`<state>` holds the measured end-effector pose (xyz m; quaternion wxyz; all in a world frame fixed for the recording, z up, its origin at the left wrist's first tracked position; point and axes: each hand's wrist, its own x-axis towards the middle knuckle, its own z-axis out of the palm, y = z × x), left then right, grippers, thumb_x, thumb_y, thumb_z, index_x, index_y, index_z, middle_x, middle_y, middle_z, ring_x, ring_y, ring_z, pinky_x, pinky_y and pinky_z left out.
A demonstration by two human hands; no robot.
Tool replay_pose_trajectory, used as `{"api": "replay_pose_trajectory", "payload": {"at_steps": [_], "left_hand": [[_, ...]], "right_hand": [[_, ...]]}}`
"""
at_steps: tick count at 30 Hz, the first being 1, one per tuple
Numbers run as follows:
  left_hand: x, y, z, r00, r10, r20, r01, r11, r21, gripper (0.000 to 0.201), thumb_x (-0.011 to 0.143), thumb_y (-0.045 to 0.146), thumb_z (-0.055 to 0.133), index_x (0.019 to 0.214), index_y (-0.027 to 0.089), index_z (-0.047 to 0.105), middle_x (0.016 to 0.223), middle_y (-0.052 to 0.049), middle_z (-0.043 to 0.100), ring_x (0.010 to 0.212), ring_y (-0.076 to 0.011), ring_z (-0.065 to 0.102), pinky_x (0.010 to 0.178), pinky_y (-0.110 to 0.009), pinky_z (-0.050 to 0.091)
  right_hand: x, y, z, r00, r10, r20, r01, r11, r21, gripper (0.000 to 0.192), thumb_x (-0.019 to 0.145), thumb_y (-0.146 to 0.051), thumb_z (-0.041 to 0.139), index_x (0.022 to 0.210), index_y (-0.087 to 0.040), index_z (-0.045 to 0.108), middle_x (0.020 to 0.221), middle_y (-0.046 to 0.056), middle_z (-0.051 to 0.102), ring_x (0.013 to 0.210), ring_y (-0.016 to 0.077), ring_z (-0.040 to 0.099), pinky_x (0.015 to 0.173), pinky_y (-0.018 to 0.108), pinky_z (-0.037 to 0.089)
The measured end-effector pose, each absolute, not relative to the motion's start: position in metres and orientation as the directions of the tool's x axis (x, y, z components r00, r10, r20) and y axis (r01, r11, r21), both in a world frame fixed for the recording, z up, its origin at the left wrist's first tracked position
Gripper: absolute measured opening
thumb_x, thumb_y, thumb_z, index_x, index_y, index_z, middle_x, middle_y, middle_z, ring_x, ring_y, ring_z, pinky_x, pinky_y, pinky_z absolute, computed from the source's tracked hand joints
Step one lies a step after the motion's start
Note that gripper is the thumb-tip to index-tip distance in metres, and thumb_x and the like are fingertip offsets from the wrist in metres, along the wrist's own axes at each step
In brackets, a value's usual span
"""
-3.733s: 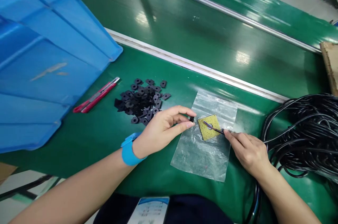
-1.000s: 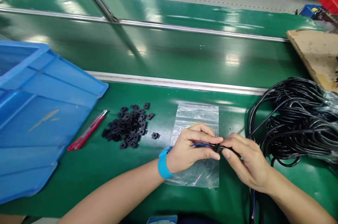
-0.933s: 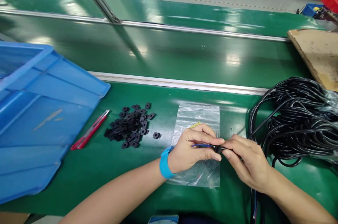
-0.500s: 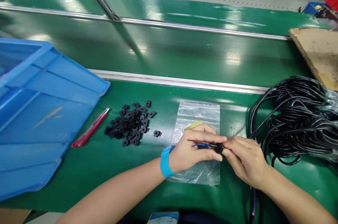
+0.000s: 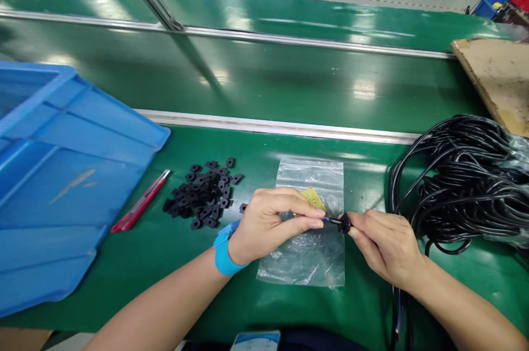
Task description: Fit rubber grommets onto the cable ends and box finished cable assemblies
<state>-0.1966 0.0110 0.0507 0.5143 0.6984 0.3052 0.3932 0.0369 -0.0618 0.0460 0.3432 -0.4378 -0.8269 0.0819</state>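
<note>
My left hand [image 5: 281, 219], with a blue wristband, is closed in a pinch on the thin wires at the stripped end of a black cable [image 5: 334, 221]. A bit of blue wire shows just beyond its fingertips. On that cable sits a small black rubber piece [image 5: 344, 223]. Right behind this piece, my right hand [image 5: 382, 243] grips the cable between thumb and forefinger. Beneath both hands lies a clear plastic bag [image 5: 303, 263] with a yellow piece [image 5: 314, 198] on it. A heap of similar black pieces [image 5: 202, 191] lies to the left.
A red utility knife [image 5: 140, 202] lies between the heap and a large blue bin [image 5: 82, 174]. Coiled black cables [image 5: 467, 185] fill the right side. Behind them is a cardboard sheet [image 5: 496, 75]. A white rail [image 5: 273, 127] runs across the green table.
My left hand has shifted left, from around the black piece to the wire ends. The black piece is now in plain view. My right hand has stayed nearly still.
</note>
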Motion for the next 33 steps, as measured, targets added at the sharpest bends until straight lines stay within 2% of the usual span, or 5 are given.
{"api": "replay_pose_trajectory", "payload": {"at_steps": [11, 16, 20, 27, 33], "left_hand": [[-0.198, 0.013, 0.053, 0.534, 0.731, 0.424, -0.002, -0.501, 0.866, 0.005, 0.087, 0.021, 0.079, 0.091, 0.021, 0.081, 0.080, -0.003, 0.080, 0.069, -0.0136, 0.075, 0.064, -0.021, 0.062], [-0.229, 0.069, 0.058, 0.506, 0.650, 0.568, 0.346, -0.756, 0.556, 0.010, 0.091, 0.028, 0.074, 0.094, 0.020, 0.079, 0.093, 0.002, 0.081, 0.084, -0.0114, 0.074, 0.080, -0.025, 0.060], [-0.237, 0.139, 0.044, 0.433, 0.748, 0.502, 0.608, -0.654, 0.450, 0.032, 0.098, 0.046, 0.059, 0.099, 0.019, 0.076, 0.096, 0.005, 0.079, 0.090, -0.0119, 0.071, 0.083, -0.031, 0.054], [-0.214, 0.187, 0.017, 0.544, 0.814, 0.205, 0.728, -0.579, 0.369, 0.029, 0.096, 0.041, 0.058, 0.100, 0.020, 0.078, 0.098, -0.003, 0.078, 0.089, -0.0200, 0.068, 0.089, -0.038, 0.055], [-0.218, 0.146, 0.030, 0.610, 0.750, 0.255, 0.660, -0.659, 0.360, 0.044, 0.095, 0.054, 0.055, 0.116, 0.020, 0.073, 0.125, -0.011, 0.072, 0.113, -0.0304, 0.066, 0.102, -0.048, 0.051]], "right_hand": [[0.039, -0.059, 0.045, -0.382, 0.800, 0.463, 0.675, 0.584, -0.451, 0.018, 0.101, -0.017, 0.054, 0.112, -0.013, 0.068, 0.070, 0.000, 0.063, 0.058, 0.0103, 0.057, 0.058, 0.022, 0.048], [0.068, -0.059, 0.079, -0.201, 0.842, 0.501, 0.782, 0.446, -0.436, 0.044, 0.097, -0.018, 0.060, 0.141, -0.022, 0.056, 0.124, 0.009, 0.071, 0.114, 0.0225, 0.066, 0.098, 0.039, 0.054], [0.092, -0.070, 0.111, -0.001, 0.799, 0.601, 0.806, 0.357, -0.472, 0.031, 0.093, -0.013, 0.065, 0.120, -0.027, 0.068, 0.103, 0.003, 0.073, 0.095, 0.0197, 0.068, 0.087, 0.037, 0.053], [0.110, -0.086, 0.104, -0.345, 0.889, 0.300, 0.935, 0.354, 0.026, 0.008, 0.096, -0.021, 0.066, 0.102, -0.021, 0.071, 0.085, 0.000, 0.072, 0.080, 0.0171, 0.060, 0.073, 0.035, 0.039], [0.091, -0.087, 0.067, -0.489, 0.872, -0.005, 0.787, 0.444, 0.428, 0.017, 0.087, -0.006, 0.063, 0.097, -0.016, 0.073, 0.083, 0.006, 0.065, 0.083, 0.0229, 0.054, 0.079, 0.039, 0.036]]}}
